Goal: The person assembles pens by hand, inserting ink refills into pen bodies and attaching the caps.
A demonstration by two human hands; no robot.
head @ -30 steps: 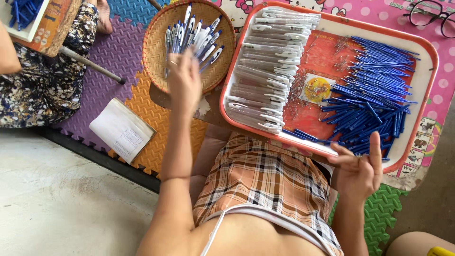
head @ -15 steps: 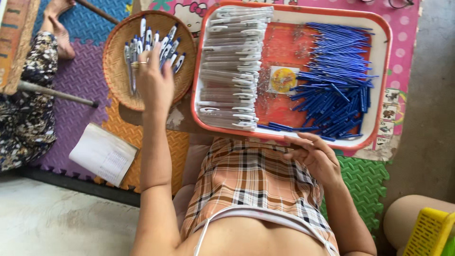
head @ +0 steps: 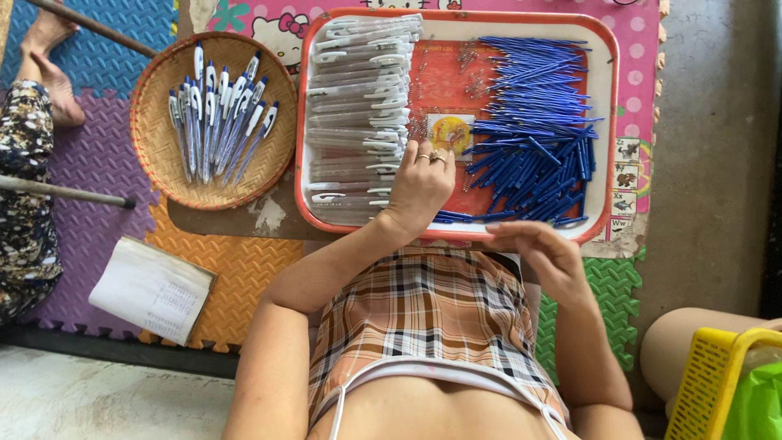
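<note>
A red-rimmed tray [head: 609,122] lies on the far side of the person's lap and holds two separate heaps. On its left part is a stack of clear and white pen barrels [head: 358,90] lying crosswise; on its right part is a loose pile of blue pen refills [head: 533,130]. Between them the tray's red floor shows a small yellow picture and scattered tiny metal springs [head: 472,61].

The left hand [head: 419,183] rests inside the tray at the near edge of the barrel stack, its fingers curled loosely downward. Whether it grips a barrel cannot be told. The right hand [head: 542,253] hovers just off the tray's near rim, below the blue refills, its fingers relaxed and partly spread, holding nothing visible.

To the left of the tray, a round woven basket [head: 155,163] holds a fan of assembled blue and white pens [head: 216,114]. Nearer and further left, a paper pad [head: 151,289] lies on the foam mat.
</note>
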